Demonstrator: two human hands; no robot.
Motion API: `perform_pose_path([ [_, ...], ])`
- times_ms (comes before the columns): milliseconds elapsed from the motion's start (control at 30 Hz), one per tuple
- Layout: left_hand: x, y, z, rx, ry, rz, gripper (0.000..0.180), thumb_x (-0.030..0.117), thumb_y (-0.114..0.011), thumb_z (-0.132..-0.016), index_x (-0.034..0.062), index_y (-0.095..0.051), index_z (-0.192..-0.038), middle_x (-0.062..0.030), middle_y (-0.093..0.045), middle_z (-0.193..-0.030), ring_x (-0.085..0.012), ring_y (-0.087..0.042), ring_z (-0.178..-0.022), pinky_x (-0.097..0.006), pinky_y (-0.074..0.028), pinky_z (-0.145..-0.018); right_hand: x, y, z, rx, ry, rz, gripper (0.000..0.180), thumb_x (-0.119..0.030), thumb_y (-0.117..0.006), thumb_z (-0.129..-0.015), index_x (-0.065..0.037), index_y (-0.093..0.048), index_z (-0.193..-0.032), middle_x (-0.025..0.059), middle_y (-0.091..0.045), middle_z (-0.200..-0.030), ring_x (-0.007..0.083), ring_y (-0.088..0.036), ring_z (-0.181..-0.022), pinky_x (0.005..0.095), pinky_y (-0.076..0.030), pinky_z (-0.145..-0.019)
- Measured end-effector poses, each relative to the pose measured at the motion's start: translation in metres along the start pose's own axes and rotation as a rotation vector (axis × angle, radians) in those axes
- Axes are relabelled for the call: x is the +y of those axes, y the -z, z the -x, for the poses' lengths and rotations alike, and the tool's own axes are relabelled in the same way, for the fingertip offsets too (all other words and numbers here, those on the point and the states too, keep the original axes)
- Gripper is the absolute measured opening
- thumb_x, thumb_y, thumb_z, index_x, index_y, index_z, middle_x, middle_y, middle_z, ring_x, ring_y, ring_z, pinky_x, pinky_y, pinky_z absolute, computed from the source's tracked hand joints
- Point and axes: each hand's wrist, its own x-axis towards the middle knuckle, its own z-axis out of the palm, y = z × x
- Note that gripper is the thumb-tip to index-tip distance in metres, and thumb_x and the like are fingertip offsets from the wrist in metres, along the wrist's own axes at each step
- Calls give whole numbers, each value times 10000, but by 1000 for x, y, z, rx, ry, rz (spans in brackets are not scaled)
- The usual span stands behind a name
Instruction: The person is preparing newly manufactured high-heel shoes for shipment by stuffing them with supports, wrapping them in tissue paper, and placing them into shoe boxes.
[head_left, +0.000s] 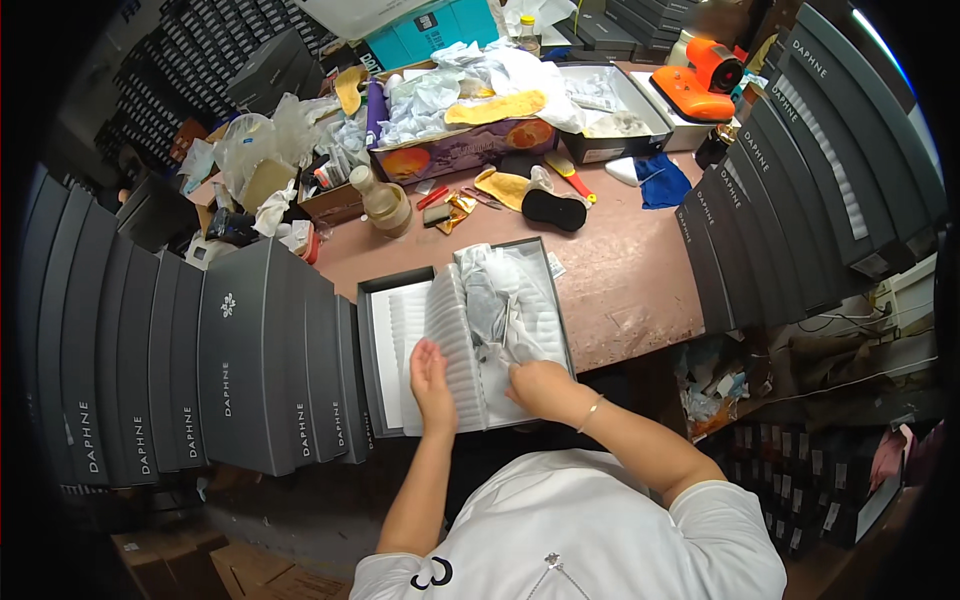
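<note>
An open dark grey shoebox (545, 255) lies on the table in front of me, its inside pale. A ribbed white padding sheet (448, 320) stands raised across its middle. My left hand (434, 388) rests against that sheet, fingers stretched and the palm side turned toward it. To the right of the sheet lies a bundle of thin white wrapping paper (520, 335) around something greyish, mostly hidden. My right hand (546, 389) has its fingers closed at the near end of this wrapping; the fingertips are partly hidden.
Dark grey shoeboxes stand in rows at the left (235, 370) and right (735, 230). Behind the open box are a glass bottle (385, 205), a black pad (554, 210), a blue cloth (662, 182) and a purple carton (440, 158) heaped with paper. An orange device (690, 90) stands farther back.
</note>
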Motion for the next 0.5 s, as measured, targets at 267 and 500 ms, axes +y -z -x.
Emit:
perform_pose_path([
  [267,33,3,49,-144,-42,110,579,322,-489,-987,-14,-291,-1415,-154,-362,-1396,-253,-356,-1323,-409,-272,-1115,26,-7,-30,237,33,-252,294,-280,-595,-809,2,-680,-816,154,-687,-766,274,-668,-679,401,-507,-608],
  [500,56,-16,74,-359,-373,-415,979,446,-730,-794,-55,-201,-1447,-272,-275,-1464,-357,-292,-1372,-417,-276,-1101,-8,4,-6,-47,-91,-1889,271,-210,-495,-955,-20,-601,-1115,47,-619,-1074,127,-596,-931,267,-484,-830],
])
